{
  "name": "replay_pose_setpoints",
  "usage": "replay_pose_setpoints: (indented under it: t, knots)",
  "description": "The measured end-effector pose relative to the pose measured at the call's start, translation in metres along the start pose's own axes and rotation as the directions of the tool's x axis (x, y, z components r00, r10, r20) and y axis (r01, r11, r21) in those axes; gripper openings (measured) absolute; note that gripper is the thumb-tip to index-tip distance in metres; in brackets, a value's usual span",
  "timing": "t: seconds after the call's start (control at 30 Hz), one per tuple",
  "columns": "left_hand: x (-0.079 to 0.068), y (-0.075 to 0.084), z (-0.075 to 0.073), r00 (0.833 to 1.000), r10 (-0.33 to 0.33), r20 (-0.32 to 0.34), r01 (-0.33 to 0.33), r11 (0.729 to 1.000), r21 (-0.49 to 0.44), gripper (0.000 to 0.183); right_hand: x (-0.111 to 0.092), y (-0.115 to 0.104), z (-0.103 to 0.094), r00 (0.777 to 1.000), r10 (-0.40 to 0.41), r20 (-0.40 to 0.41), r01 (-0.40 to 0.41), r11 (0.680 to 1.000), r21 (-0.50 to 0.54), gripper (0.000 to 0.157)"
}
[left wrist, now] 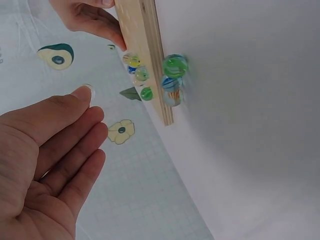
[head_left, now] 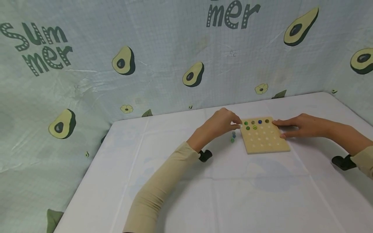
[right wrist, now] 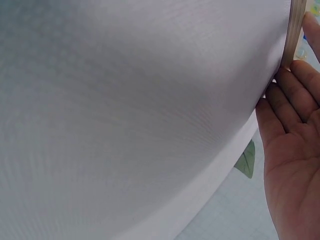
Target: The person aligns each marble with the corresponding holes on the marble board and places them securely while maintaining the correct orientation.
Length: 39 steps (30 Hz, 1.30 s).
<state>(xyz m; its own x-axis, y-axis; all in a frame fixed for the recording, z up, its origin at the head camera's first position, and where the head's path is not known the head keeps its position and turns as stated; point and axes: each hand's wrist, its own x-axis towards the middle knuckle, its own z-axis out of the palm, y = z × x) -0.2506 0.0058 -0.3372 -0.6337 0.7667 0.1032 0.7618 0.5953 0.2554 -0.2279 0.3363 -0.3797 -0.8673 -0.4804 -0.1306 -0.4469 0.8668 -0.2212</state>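
A square wooden board (head_left: 266, 142) with rows of small hollows lies on the table. Glass marbles (head_left: 260, 122) sit in its far two rows, coloured green, blue, brown and yellow-green. At the board's far left corner, my left hand (head_left: 222, 122) pinches a small clear marble (left wrist: 90, 92) between thumb and fingertips, mostly hidden by them. Beside the board's left edge lie a few loose marbles (head_left: 233, 136), green and bluish in the left wrist view. My right hand (head_left: 306, 126) rests against the board's right edge, its fingers (right wrist: 290, 92) nearly straight and touching it.
A white cloth covers the table (head_left: 209, 194). Behind it hangs a pale sheet (head_left: 157, 48) printed with avocados and lettering. A dark strap mount (head_left: 205, 156) hangs under the left wrist, another (head_left: 344, 162) under the right.
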Motion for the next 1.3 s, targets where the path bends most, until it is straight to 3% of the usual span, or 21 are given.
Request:
replay_pose_setpoints:
  t: [0.3, 0.9, 1.3]
  knots:
    - [0.008, 0.008, 0.001, 0.999, 0.038, 0.006, -0.038, 0.999, 0.020, 0.023, 0.001, 0.001, 0.001, 1.000, -0.002, 0.013, 0.002, 1.000, 0.000, 0.065]
    - [0.027, 0.022, 0.005, 0.999, 0.049, 0.006, -0.049, 0.999, 0.008, 0.022, 0.001, 0.002, 0.000, 1.000, -0.014, -0.004, 0.014, 1.000, -0.012, 0.063]
    - [0.034, 0.018, 0.015, 1.000, -0.008, 0.018, 0.009, 0.999, -0.038, 0.023, 0.001, 0.002, 0.001, 1.000, -0.002, 0.001, 0.002, 1.000, -0.026, 0.065]
